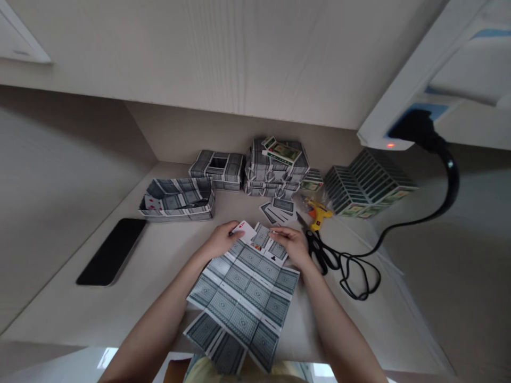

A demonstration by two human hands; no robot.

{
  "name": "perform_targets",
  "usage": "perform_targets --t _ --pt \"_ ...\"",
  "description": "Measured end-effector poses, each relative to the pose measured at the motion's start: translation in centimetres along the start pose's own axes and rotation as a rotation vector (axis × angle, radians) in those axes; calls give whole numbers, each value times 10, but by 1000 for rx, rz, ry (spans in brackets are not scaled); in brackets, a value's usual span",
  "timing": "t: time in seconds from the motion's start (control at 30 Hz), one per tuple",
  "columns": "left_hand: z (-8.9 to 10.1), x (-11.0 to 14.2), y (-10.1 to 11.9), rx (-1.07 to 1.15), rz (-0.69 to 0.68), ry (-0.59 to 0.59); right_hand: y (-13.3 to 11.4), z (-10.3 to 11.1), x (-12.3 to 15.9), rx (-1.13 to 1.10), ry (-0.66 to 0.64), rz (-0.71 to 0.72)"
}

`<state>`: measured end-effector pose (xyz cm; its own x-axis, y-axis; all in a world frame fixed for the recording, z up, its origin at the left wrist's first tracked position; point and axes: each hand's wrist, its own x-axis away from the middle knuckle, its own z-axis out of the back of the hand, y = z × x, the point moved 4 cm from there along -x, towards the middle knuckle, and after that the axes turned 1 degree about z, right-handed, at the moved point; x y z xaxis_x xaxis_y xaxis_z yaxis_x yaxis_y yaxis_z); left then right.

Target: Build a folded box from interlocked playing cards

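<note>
A wide sheet made of joined playing cards (243, 287), grey patterned backs up, lies before me and hangs over the table's front edge. My left hand (221, 240) is closed at its far left corner, the thumb on a white card face with a red mark (242, 230). My right hand (292, 244) pinches the far right part of the sheet, where a card back (263, 234) stands up. A few loose cards (279, 210) lie fanned just beyond my hands. Black-handled scissors (317, 250) rest right of my right hand.
A yellow glue gun (319, 214) lies at the right, its black cord (363, 276) looped on the table. Behind stand card-built boxes (275, 165), an open card tray (179, 213) and stacked card packs (367, 183). A phone (112, 252) lies left. A cabinet (223, 58) overhangs the table.
</note>
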<state>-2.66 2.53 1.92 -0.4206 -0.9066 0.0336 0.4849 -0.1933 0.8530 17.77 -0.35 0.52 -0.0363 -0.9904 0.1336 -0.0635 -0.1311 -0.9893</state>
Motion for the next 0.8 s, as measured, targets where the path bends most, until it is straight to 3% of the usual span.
perform_targets --t 0.43,0.63,0.8 --pt "0 -3 -14 81 136 61 6 4 2 -61 -33 5" --pt "0 -3 -10 158 87 14 7 4 2 -77 -10 22" --pt "2 -1 -5 100 77 6 6 3 3 -71 -15 34"
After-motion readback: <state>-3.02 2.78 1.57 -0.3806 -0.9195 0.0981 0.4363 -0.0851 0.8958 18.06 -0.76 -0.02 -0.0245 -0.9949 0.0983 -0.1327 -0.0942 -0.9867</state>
